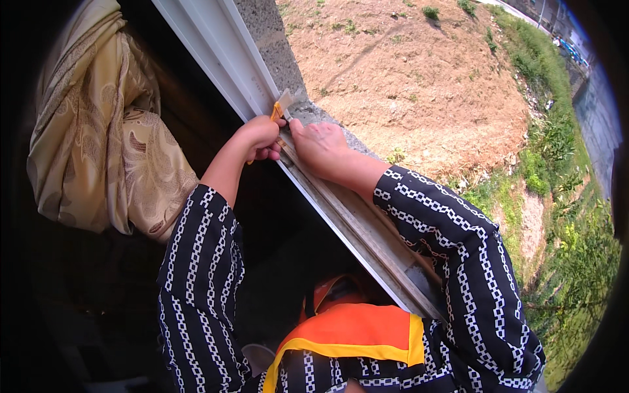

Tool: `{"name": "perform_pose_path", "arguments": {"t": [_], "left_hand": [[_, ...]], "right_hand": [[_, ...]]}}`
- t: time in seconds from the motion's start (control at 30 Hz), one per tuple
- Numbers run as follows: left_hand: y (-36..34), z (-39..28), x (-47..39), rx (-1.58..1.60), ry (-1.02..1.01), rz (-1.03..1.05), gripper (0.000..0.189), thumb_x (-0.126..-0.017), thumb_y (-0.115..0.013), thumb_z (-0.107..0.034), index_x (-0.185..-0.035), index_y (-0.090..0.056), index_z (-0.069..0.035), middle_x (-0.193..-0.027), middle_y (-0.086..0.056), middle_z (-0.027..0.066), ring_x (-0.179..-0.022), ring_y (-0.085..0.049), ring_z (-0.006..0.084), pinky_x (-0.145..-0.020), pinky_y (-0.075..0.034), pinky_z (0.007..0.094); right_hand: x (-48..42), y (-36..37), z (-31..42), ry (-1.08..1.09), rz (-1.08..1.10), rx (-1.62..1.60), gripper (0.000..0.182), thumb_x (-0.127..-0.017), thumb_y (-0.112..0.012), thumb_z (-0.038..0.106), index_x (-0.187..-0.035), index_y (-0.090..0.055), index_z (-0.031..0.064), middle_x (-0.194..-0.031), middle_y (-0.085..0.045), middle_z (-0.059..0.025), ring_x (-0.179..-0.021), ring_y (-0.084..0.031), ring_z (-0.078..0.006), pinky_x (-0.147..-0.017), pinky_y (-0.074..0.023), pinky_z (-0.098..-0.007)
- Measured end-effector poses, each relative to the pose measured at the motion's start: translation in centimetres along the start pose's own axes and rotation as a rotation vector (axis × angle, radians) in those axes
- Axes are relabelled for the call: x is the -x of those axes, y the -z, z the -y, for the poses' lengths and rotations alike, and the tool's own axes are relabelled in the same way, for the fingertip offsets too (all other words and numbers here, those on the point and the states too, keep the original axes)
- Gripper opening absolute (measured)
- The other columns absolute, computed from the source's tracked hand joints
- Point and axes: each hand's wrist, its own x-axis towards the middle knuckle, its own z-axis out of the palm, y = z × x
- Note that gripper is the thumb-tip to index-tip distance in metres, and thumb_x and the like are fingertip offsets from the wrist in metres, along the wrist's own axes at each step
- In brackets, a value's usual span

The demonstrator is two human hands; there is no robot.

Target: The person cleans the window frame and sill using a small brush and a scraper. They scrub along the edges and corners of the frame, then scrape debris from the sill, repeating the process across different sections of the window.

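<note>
My left hand (261, 138) is closed around a slim orange object (277, 112) at the lower corner of a white window frame (245, 64). Its orange end shows above the fingers, and a bit of orange also shows below them. Beside that upper end stands a pale, flat, translucent piece (286, 100); whether the two are joined is unclear. My right hand (320, 142) bends over the window track (339, 209), fingers curled downward, its thumb side close to the left hand. What those fingers grip, if anything, is hidden.
A gathered beige patterned curtain (108, 137) hangs at the left. Rough concrete wall (275, 44) borders the frame outside. Beyond lie bare soil (393, 93) and green plants (555, 196). An orange cloth with yellow edging (349, 326) covers my chest near the sill.
</note>
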Motion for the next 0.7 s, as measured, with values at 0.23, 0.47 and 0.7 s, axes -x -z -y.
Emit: {"name": "perform_pose_path", "arguments": {"t": [0.23,0.47,0.7], "left_hand": [[-0.7,-1.3,1.0,-0.100,0.011,-0.032,0.053,-0.080,-0.031,-0.004,-0.133,-0.031,-0.012,-0.065,-0.051,0.0063,-0.048,-0.052,0.0145,-0.040,-0.036,0.0230],[-0.9,-1.1,-0.1,-0.153,0.042,-0.039,0.045,-0.084,-0.030,-0.010,-0.127,-0.043,-0.016,-0.068,-0.052,0.0059,-0.049,-0.052,0.0146,-0.043,-0.037,0.0249],[-1.0,-1.7,1.8,-0.102,-0.060,-0.078,0.041,-0.083,-0.029,-0.007,-0.122,-0.042,-0.006,-0.069,-0.054,0.0093,-0.048,-0.055,0.0174,-0.042,-0.037,0.0259]], "right_hand": [[0.6,0.5,-0.3,-0.022,0.006,0.018,0.015,-0.084,-0.041,0.013,-0.093,-0.048,0.0031,-0.078,-0.063,-0.0170,-0.076,-0.063,-0.0325,-0.064,-0.0481,-0.0402],[0.9,1.6,0.0,-0.019,0.019,0.022,0.016,-0.084,-0.042,0.013,-0.095,-0.049,0.0035,-0.081,-0.063,-0.0159,-0.080,-0.063,-0.0300,-0.068,-0.0477,-0.0382],[0.8,0.7,-0.6,-0.044,-0.019,-0.029,0.017,-0.084,-0.045,0.018,-0.093,-0.049,0.0034,-0.078,-0.063,-0.0164,-0.078,-0.062,-0.0319,-0.067,-0.0467,-0.0400]]}}
